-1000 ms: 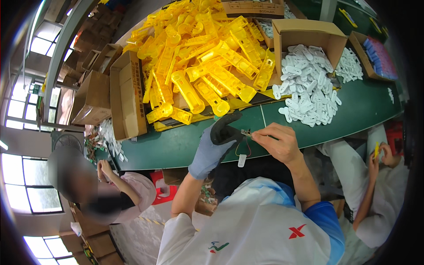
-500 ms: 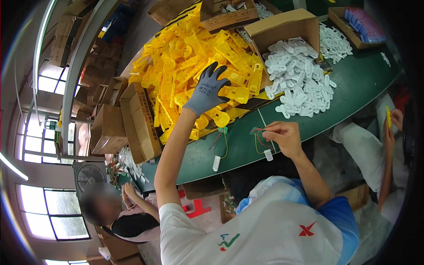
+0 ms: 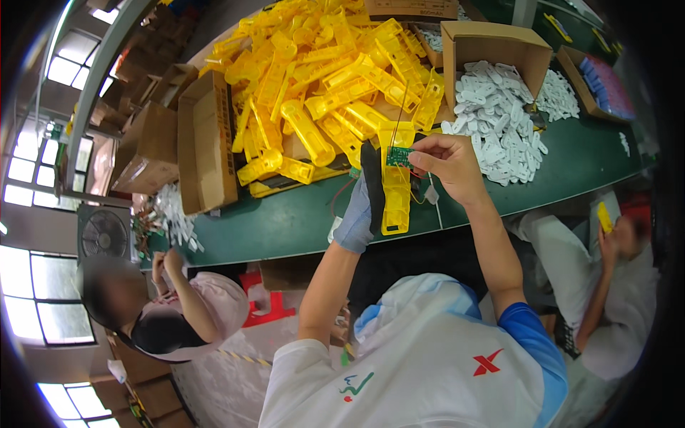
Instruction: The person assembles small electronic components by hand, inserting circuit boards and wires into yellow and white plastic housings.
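So the person's gloved left hand is holding a yellow shell, long axis running from 12 to 6 o'clock, cavities facing the camera. The glove is hugging the shell's 9 o'clock edge, with most of its fingers hiding. The bare right hand is coming in from 3 o'clock, closing narrow, and it's pinching the end of a small green board.

How far along? The shell and board are both up off the table, and the board is sitting across the shell's upper part, toward 12. Honestly, from this angle I can't tell if it's touching the shell or just hovering over it. Either way it isn't looking finished: the right hand is gripping the board, thin wires are sticking up at 12 o'clock, a yellow wire is drooping toward 6, and a white tab is dangling around 5. Nothing is covering the shell's open side either.

As for the stock lying around, taking the shell as the clock's centre: a red wire and a white piece are lying on the table around 8, a big yellow heap is spreading around 11, and white parts are piling up at 2. So there's plenty lying loose. Over at 4, 1 co-worker is holding a yellow piece too.
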Tool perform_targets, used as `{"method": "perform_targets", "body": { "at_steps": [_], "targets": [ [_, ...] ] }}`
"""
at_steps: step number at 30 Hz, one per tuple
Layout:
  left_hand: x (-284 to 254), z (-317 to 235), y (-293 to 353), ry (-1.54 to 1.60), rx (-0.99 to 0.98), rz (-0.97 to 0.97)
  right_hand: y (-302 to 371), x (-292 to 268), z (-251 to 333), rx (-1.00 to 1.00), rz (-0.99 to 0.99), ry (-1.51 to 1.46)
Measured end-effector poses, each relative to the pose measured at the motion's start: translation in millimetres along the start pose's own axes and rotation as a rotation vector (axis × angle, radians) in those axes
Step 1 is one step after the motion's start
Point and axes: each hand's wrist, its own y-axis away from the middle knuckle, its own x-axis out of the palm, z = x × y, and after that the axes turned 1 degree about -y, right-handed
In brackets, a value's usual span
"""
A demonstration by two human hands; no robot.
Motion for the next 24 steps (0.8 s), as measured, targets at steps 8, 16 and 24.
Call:
{"method": "perform_targets", "body": {
  "at_steps": [8, 16, 24],
  "targets": [
    [-13.0, 27.4, 25.5, 0.253, -0.174, 0.052, 5.6, 7.8, -14.2, 0.092, 0.111, 0.174],
    [-20.1, 39.6, 18.8, 0.307, -0.190, 0.094, 8.8, 9.6, -16.2, 0.031, 0.053, 0.213],
    [-15.3, 38.9, 19.2, 0.347, -0.196, 0.077, 14.4, 3.6, -20.2, 0.049, 0.078, 0.169]
  ]
}}
